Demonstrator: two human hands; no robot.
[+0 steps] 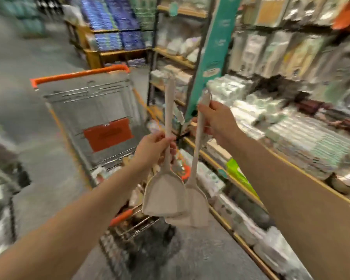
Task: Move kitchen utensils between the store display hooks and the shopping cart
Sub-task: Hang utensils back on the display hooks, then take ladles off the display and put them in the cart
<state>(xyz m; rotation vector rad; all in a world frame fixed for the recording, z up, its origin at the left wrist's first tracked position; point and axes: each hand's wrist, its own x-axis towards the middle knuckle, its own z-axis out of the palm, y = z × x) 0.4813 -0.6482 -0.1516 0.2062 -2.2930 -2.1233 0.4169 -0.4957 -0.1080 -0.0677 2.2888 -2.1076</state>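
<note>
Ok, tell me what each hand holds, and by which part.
Left hand grips a beige, flat-bladed, plastic-looking spatula at mid-handle; right hand grips a second matching spatula near its handle's top. Both blades hang down.

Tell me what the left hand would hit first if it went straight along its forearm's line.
Likely the right spatula: the left hand, gripping the left spatula, points toward its handle, just below the right hand. Depth is unclear, so it might pass in front.
</note>
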